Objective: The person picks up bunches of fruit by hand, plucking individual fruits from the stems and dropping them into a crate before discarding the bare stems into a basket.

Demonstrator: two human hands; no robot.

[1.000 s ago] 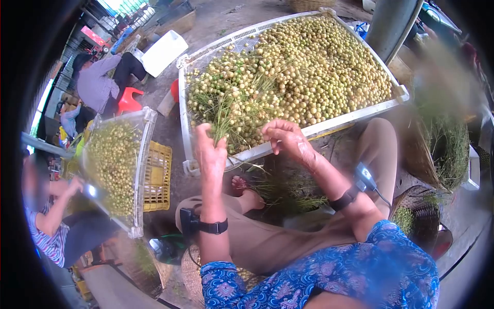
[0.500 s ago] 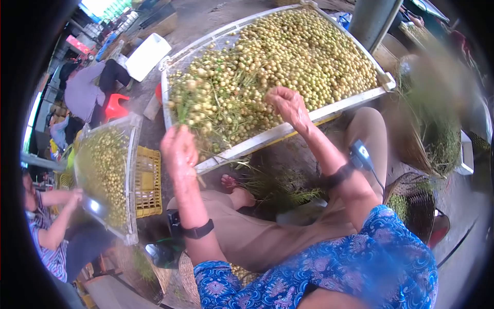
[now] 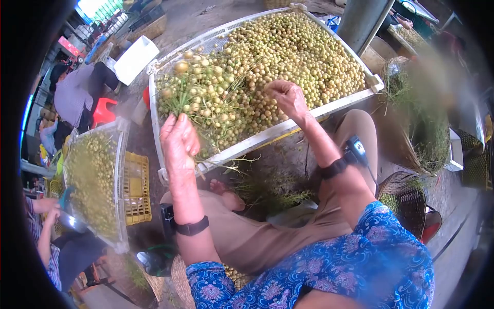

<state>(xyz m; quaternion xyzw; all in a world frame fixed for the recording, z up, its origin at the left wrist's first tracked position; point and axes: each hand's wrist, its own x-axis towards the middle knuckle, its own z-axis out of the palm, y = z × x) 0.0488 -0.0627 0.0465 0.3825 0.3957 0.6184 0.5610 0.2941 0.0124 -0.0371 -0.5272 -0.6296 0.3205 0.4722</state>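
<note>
My left hand [image 3: 178, 140] is closed around the stems of a bunch of small round yellow-green fruit [image 3: 198, 85]. The bunch stands up from the fist, over the left side of a white-rimmed mesh tray [image 3: 288, 123]. Loose fruit [image 3: 303, 51] heaps most of the tray, mixed with thin green stems toward the left. My right hand [image 3: 289, 98] hangs above the fruit near the front rim, with thumb and fingers pinched together. Whatever lies between those fingertips, if anything, is too small to make out.
Cut green stems [image 3: 283, 190] lie on the ground by my bare foot. On the left, a second fruit tray [image 3: 121, 190] leans by a yellow crate [image 3: 138, 188], with another person's hands [image 3: 51, 206] beside it. A metal post [image 3: 363, 26] stands behind; baskets of stems [image 3: 422, 129] are at right.
The bunch in my left hand has tilted upright and shows more clearly. My right hand stays pinched at nearly the same place above the fruit. The whole view has shifted slightly.
</note>
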